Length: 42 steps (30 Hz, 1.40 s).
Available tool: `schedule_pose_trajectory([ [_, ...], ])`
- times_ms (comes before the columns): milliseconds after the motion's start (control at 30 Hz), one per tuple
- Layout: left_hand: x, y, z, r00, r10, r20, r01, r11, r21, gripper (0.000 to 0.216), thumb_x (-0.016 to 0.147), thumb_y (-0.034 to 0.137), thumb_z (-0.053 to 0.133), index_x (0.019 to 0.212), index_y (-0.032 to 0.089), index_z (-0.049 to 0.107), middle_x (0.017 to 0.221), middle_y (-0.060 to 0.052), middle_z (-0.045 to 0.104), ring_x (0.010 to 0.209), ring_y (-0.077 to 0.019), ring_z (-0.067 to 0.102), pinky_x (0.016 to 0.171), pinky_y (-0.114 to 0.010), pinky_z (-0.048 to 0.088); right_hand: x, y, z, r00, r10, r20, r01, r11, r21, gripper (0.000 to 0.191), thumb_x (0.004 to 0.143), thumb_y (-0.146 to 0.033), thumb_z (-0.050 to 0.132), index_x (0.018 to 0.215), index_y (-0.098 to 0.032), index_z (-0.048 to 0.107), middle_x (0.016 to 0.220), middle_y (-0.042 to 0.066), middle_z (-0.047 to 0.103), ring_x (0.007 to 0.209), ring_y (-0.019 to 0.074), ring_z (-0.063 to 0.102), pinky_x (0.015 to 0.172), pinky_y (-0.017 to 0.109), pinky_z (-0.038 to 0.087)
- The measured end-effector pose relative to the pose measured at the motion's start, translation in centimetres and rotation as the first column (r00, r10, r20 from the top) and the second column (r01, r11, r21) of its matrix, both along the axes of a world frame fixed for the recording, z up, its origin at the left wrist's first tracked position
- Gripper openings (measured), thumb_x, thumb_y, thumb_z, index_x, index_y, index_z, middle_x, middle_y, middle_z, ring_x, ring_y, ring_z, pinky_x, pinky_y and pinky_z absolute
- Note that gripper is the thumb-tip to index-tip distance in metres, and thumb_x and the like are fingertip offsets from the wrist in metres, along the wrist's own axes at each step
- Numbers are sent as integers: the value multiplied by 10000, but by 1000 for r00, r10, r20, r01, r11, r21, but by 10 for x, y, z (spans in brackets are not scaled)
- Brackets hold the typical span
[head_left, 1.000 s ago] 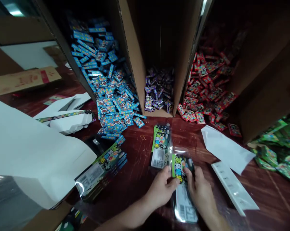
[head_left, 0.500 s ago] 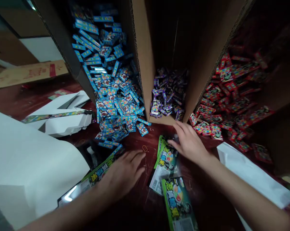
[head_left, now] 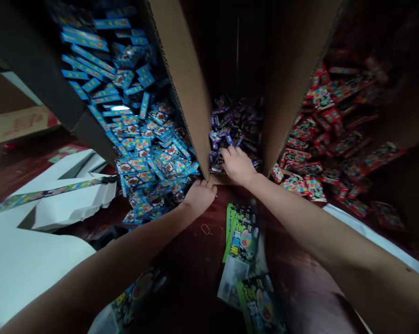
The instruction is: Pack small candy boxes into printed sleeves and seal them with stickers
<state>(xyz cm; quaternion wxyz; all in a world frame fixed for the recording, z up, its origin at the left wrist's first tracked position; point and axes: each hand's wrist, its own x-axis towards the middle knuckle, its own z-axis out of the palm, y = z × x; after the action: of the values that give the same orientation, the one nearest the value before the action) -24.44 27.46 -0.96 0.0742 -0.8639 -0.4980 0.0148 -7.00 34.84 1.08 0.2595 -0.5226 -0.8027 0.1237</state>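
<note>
My left hand (head_left: 200,197) is at the front edge of a heap of small blue candy packets (head_left: 160,162), its fingers curled down beside the cardboard divider. What lies under its fingertips is hidden. Inside the middle compartment, my right hand (head_left: 239,164) reaches into small purple candy packets (head_left: 226,123). Its fingers are bent together among them, and I cannot see what they grip. Between my forearms, flat green and black printed bags (head_left: 242,239) lie fanned on the dark red table, with another bag (head_left: 261,301) nearer me.
Cardboard walls (head_left: 181,83) separate the compartments. Red candy packets (head_left: 306,162) spill from the right one. White sheets (head_left: 56,264) and a patterned strip (head_left: 49,192) lie at left. More printed bags (head_left: 136,297) sit under my left forearm. A rubber band (head_left: 205,228) rests on the table.
My right hand has moved from the green bags forward into the purple packets. My left hand has gone forward to the blue heap's edge. The view has shifted slightly.
</note>
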Motion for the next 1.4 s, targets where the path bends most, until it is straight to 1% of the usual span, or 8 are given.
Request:
schedule_pose_trajectory([
  [167, 22, -43, 21, 867, 73, 492, -38, 996, -81, 473, 926, 324, 642, 1345, 140, 522, 1232, -167, 666, 1119, -276, 656, 897, -385, 553, 67, -86, 7, 935, -125, -332, 55, 976, -211, 427, 942, -352, 574, 1338, -207, 509, 1050, 77, 671, 909, 219, 686, 823, 401, 585],
  [267, 59, -89, 29, 370, 199, 908, 52, 971, -234, 542, 966, 367, 584, 1447, 196, 400, 1278, -122, 668, 1031, -213, 702, 840, -337, 590, 88, -167, 6, 538, -323, -779, -91, 896, -435, 591, 892, -430, 660, 1404, -341, 380, 1087, 9, 637, 809, 158, 699, 751, 361, 612],
  [367, 100, -142, 37, 154, 274, 949, 116, 949, -293, 363, 1002, 366, 521, 1328, 213, 573, 1255, -83, 693, 1044, -203, 702, 897, -346, 584, 91, -250, 2, 226, -465, -856, -210, 835, -509, 463, 848, -456, 735, 1221, -331, 492, 1066, -21, 616, 782, 120, 664, 754, 323, 598],
  [500, 133, -207, 46, 201, 341, 918, 295, 873, -389, 331, 992, 329, 553, 1304, 262, 641, 1267, -58, 698, 1176, -215, 653, 1052, -372, 508, 99, -336, -2, 344, -426, -837, -78, 875, -478, 264, 883, -384, 733, 936, -249, 512, 860, -50, 549, 754, 88, 553, 677, 205, 500],
  [633, 142, -257, 38, 86, 540, 837, 453, 727, -516, 576, 896, 244, 689, 1419, 289, 453, 1311, -73, 629, 1087, -188, 678, 927, -327, 565, 121, -395, -7, 429, -376, -821, 7, 910, -414, 362, 898, -296, 727, 1189, -314, 511, 910, -41, 579, 773, 101, 557, 705, 228, 486],
  [800, 141, -299, 16, 6, 719, 695, 428, 626, -652, 330, 817, 238, 777, 1026, 225, 523, 942, 14, 661, 787, -112, 671, 711, -227, 544, 131, -440, -17, 517, -377, -768, -25, 890, -454, 376, 943, -283, 666, 1296, -336, 549, 939, -19, 574, 807, 118, 556, 759, 259, 495],
  [1233, 120, -324, 6, 221, 752, 621, 456, 483, -747, 418, 843, 273, 732, 1229, 202, 587, 1114, -73, 694, 990, -191, 696, 893, -351, 570, 131, -459, -17, 558, -419, -717, -18, 857, -515, 339, 902, -351, 706, 1233, -292, 663, 1019, 37, 682, 973, 199, 647, 900, 373, 534],
  [1400, 118, -319, 10, 252, 758, 602, 507, 426, -749, 518, 810, 257, 758, 1291, 221, 571, 1146, -61, 673, 987, -188, 713, 915, -376, 587, 132, -444, -8, 512, -564, -648, -58, 730, -681, 194, 857, -414, 743, 915, -229, 745, 885, 18, 703, 807, 162, 632, 763, 314, 531],
])
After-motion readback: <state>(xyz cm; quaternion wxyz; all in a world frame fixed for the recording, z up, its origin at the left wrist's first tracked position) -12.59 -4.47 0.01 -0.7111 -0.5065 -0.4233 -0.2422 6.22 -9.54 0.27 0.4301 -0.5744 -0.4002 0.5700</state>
